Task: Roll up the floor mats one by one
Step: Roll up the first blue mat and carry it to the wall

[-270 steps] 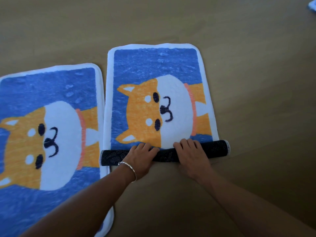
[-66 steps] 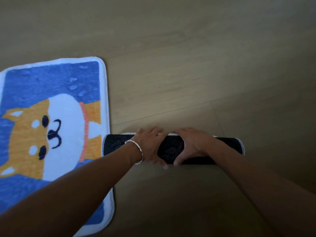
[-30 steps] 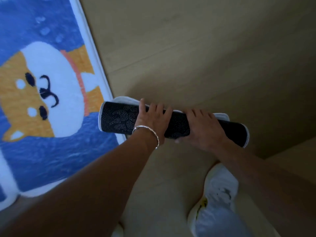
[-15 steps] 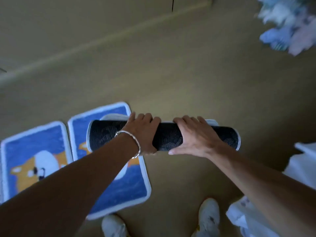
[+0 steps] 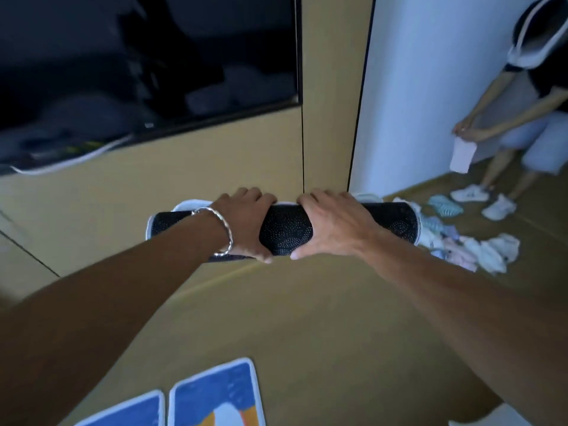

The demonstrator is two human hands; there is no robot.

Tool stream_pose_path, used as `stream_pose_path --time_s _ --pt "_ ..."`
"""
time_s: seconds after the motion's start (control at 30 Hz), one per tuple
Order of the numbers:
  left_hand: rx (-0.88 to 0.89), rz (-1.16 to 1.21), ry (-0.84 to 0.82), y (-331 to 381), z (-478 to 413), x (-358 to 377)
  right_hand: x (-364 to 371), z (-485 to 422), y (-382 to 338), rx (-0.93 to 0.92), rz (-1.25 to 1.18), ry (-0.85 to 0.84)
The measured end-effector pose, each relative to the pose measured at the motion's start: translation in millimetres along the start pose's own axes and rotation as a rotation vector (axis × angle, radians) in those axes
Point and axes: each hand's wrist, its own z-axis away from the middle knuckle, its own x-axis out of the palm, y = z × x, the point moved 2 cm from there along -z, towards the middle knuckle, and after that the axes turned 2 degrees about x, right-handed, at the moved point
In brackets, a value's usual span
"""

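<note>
Gripping the rolled mat (image 5: 285,230) crosswise, left hand (image 5: 246,222) and right hand (image 5: 332,226) curl round its middle.

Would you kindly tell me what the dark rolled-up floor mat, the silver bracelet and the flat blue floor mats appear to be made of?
Dark rolled-up floor mat: probably textile with matte rubbery anti-slip backing, judging by its pale dot pattern. Silver bracelet: likely polished metal, since it glints. Flat blue floor mats: seemingly soft matte pile fabric with white edging.
</note>
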Motion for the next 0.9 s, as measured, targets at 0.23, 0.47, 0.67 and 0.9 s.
stream_pose_path --time_s 0.23,0.47,0.67,0.9 --pt "-0.032 -0.022 0.109 73.8 25.3 -148.6 -143.2 52.3 18.4 -0.025 0.041 0.197" --pt "-0.124 -0.1 0.13 129.0 42.3 -177.2 -166.3 100.6 42.8 -0.052 0.026 0.232" --pt "-0.248 0.029 0.236 151.4 39.4 -175.9 -184.0 141.2 69.1 -0.078 -0.015 0.326" --pt "-0.628 0.769 0.529 156.8 18.6 -165.7 -183.4 158.3 90.6 0.072 -0.202 0.405"
